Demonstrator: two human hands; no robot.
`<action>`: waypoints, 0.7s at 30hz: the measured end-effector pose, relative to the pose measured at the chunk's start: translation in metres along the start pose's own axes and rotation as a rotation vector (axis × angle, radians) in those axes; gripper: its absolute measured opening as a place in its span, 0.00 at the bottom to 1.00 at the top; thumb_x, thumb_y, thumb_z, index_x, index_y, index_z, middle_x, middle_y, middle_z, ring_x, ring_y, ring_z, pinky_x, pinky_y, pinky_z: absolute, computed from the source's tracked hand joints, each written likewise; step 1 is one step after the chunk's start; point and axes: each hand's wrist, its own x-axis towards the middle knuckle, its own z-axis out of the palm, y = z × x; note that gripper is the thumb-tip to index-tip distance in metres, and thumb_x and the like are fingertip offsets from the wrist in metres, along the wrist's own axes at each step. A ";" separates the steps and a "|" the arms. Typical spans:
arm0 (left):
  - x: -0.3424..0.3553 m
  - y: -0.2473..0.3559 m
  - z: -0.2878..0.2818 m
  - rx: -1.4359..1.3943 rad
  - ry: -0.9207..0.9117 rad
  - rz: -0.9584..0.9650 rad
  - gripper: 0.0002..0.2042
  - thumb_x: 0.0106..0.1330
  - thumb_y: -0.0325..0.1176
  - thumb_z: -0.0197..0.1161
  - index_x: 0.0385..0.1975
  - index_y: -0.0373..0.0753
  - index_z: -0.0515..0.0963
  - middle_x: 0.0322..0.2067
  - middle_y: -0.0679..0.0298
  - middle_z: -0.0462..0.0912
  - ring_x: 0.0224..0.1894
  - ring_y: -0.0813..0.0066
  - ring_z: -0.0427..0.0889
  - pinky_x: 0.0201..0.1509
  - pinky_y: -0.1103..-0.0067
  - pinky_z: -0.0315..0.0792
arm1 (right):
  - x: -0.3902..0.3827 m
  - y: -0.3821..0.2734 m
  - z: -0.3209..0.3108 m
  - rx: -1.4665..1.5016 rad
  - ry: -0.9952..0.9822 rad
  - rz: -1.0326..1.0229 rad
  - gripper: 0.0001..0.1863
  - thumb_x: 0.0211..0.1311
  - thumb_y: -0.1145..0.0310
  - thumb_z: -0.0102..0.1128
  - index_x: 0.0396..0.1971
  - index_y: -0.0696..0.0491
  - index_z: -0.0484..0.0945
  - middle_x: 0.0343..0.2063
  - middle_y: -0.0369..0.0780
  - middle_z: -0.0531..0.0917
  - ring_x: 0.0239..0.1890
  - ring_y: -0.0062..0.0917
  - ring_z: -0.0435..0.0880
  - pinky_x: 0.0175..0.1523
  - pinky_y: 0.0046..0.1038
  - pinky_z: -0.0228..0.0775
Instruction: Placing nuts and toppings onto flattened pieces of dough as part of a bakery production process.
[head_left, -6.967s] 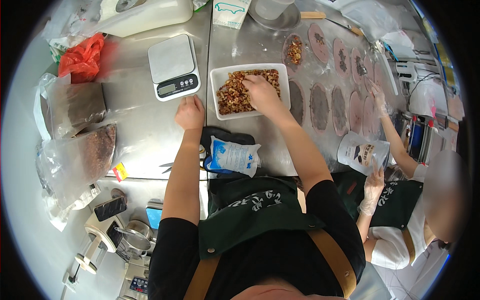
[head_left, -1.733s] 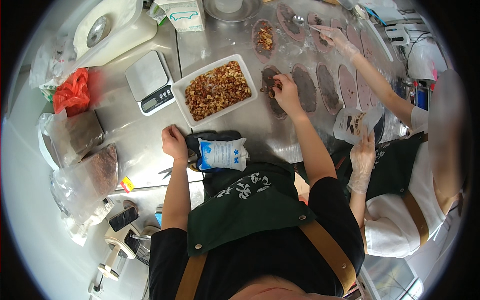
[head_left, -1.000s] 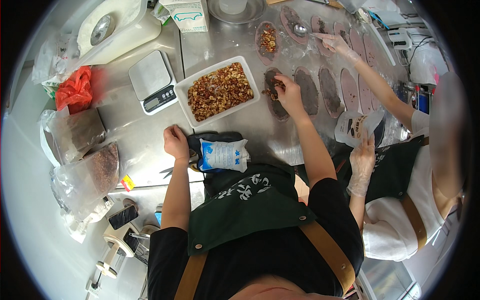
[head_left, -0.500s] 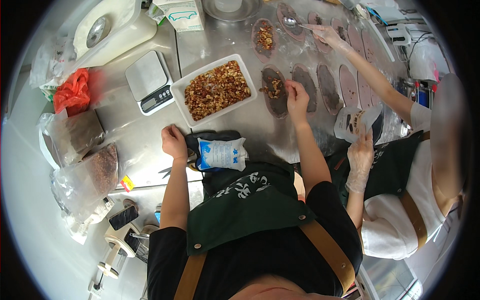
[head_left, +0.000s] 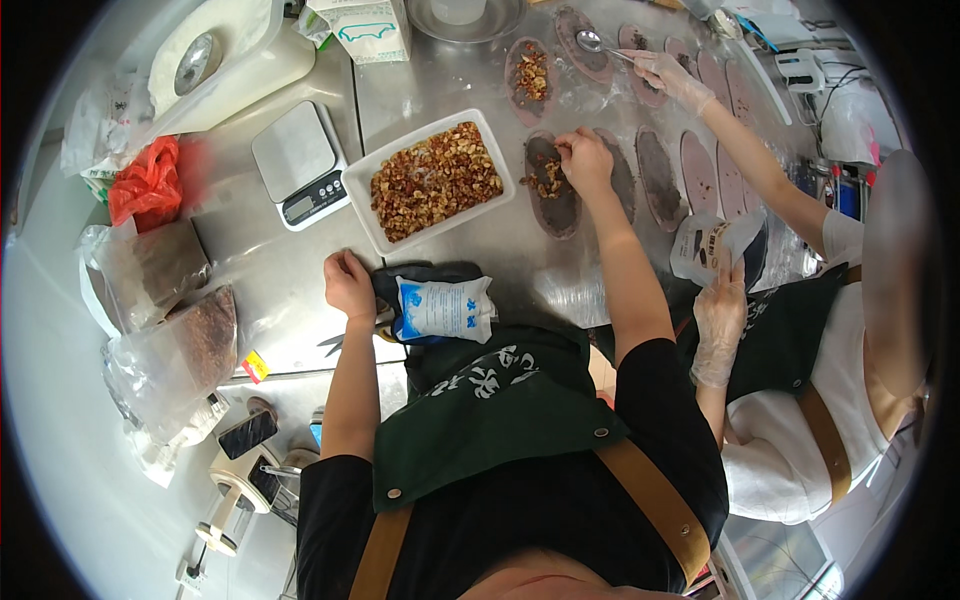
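My left hand (head_left: 348, 282) rests curled on the steel counter beside scissors (head_left: 330, 342) and a white-and-blue ice pack (head_left: 445, 308) lying on black material. My right hand (head_left: 586, 160) is pinched over the top of an oval pink sheet with a dark coating (head_left: 555, 210); what is between its fingertips is hidden. Scattered nut pieces (head_left: 545, 180) lie on that oval. A white tray (head_left: 372, 225) of chopped nuts stands left of it. Other coated ovals (head_left: 658, 180) lie in rows rightward, and one above (head_left: 519, 100) carries a nut heap.
At right a co-worker's gloved hands hold a spoon (head_left: 589, 41) over the upper ovals and a pouch (head_left: 705, 245). A scale (head_left: 292, 150), flour bin (head_left: 165, 105), red bag (head_left: 140, 190) and clear bags (head_left: 160, 360) are at left; a carton (head_left: 365, 25) stands behind.
My right hand has left the nut tray for the oval, where nut pieces now lie, and just moved up to its top. The co-worker's spoon has shifted about over the upper ovals.
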 end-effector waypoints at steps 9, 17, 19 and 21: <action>0.000 -0.002 0.000 0.002 -0.008 -0.002 0.07 0.60 0.36 0.57 0.27 0.40 0.73 0.21 0.63 0.77 0.20 0.65 0.77 0.23 0.72 0.70 | 0.000 -0.007 -0.014 0.016 -0.039 -0.065 0.03 0.46 0.73 0.59 0.24 0.49 0.78 0.28 0.37 0.76 0.34 0.34 0.78 0.37 0.33 0.70; 0.000 -0.001 0.001 0.010 -0.004 -0.002 0.07 0.60 0.36 0.57 0.27 0.40 0.73 0.21 0.62 0.77 0.21 0.65 0.77 0.23 0.73 0.70 | -0.014 -0.020 -0.012 0.179 -0.023 -0.123 0.05 0.47 0.75 0.58 0.26 0.51 0.78 0.28 0.37 0.76 0.33 0.33 0.78 0.37 0.32 0.69; 0.000 -0.002 0.000 -0.001 -0.008 0.007 0.07 0.60 0.36 0.57 0.28 0.40 0.73 0.21 0.62 0.78 0.21 0.65 0.78 0.24 0.73 0.70 | -0.027 -0.034 -0.015 0.199 -0.039 -0.170 0.05 0.46 0.74 0.59 0.26 0.51 0.78 0.28 0.37 0.76 0.33 0.33 0.77 0.38 0.32 0.69; 0.000 -0.001 0.000 0.005 -0.016 -0.006 0.07 0.60 0.36 0.57 0.28 0.40 0.73 0.21 0.62 0.78 0.21 0.65 0.78 0.24 0.73 0.70 | -0.036 -0.046 -0.015 0.058 -0.128 -0.349 0.04 0.46 0.72 0.60 0.25 0.50 0.79 0.27 0.36 0.74 0.35 0.31 0.76 0.39 0.32 0.68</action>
